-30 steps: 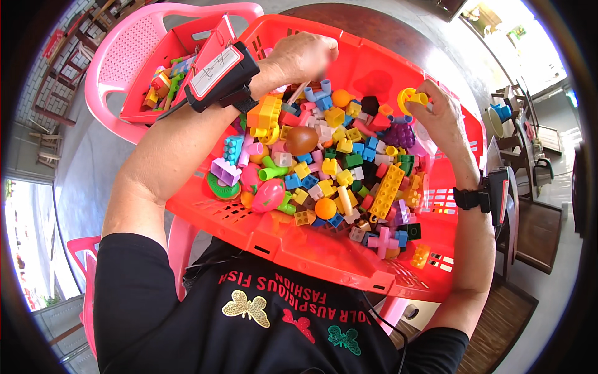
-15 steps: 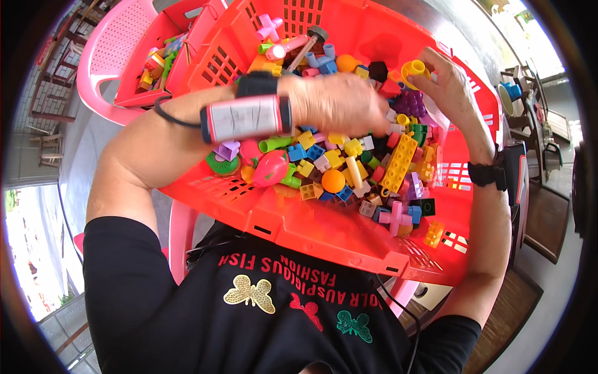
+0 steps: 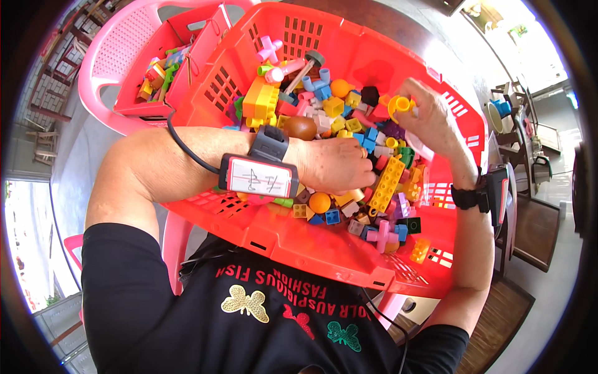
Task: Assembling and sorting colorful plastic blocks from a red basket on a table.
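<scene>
A large red plastic basket (image 3: 299,234) in front of me holds a heap of mixed toy building bricks. My left hand (image 3: 336,165) reaches across the middle of the heap, fingers curled down among the bricks; what they hold, if anything, is hidden. Just right of its knuckles lies a long yellow brick (image 3: 387,184). At the right side, my right hand (image 3: 430,118) is closed round a yellow curved tube piece (image 3: 402,105), above the heap. Beneath the left wrist rests an orange ball (image 3: 319,202). A brown egg-shaped toy (image 3: 300,128) and a big yellow block (image 3: 260,103) lie beyond the left forearm.
A smaller red box (image 3: 146,100) with more toys stands on a pink plastic chair (image 3: 99,81) at the far left. The basket's raised walls surround the bricks. A toy hammer (image 3: 305,71) leans near the back wall. Dark wooden furniture (image 3: 529,234) stands at right.
My left hand has come nearer to me over the bricks, uncovering the yellow block and brown toy. The right hand still has the yellow tube piece. The whole view has shifted slightly.
</scene>
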Available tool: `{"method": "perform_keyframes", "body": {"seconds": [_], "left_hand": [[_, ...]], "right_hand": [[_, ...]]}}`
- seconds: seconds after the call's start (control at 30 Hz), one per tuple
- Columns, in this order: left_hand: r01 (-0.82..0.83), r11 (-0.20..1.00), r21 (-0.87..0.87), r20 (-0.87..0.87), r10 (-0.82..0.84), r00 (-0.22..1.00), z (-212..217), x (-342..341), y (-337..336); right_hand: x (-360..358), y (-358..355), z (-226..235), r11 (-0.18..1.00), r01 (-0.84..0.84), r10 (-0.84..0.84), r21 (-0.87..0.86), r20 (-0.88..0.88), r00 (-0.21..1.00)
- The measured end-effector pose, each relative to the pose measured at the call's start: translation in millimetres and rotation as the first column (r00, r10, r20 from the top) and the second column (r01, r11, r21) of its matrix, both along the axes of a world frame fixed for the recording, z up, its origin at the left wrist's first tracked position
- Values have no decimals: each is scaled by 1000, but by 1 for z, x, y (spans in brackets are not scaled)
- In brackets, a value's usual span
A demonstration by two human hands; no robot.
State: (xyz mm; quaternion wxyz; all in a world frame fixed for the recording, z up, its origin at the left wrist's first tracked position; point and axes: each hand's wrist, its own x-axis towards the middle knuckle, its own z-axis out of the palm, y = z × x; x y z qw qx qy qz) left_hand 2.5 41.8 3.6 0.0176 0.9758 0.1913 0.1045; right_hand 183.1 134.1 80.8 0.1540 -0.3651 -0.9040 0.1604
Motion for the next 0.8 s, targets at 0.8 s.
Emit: {"method": "perform_keyframes", "body": {"seconds": [0.8], "left_hand": [[-378,880,-289,489,475,732,51,-23,46]], "right_hand": [[-3,-9,-4,970,71,-84,-231,-47,995]]}}
